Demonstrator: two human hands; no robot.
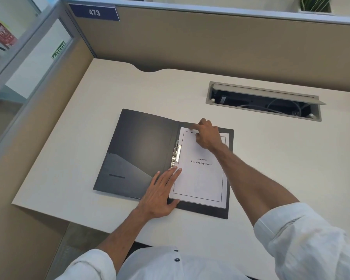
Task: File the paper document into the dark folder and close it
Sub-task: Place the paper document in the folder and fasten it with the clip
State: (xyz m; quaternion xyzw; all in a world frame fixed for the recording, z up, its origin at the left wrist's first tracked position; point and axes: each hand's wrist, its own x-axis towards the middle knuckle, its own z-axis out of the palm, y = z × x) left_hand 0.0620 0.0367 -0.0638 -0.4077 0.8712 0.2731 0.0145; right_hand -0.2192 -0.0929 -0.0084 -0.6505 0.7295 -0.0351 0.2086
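The dark folder (137,150) lies open and flat on the desk. A white paper document (202,178) with printed text rests on its right half, beside the metal clip (176,154) at the spine. My left hand (160,195) lies flat with fingers spread across the spine, fingertips touching the paper's left edge just below the clip. My right hand (207,135) is at the paper's top edge, fingers curled and pinching or pressing that edge.
The pale desk (89,138) sits in a cubicle with beige partition walls. An open cable tray (265,102) with wires is recessed in the desk behind and to the right of the folder. The desk's front edge runs close to my body.
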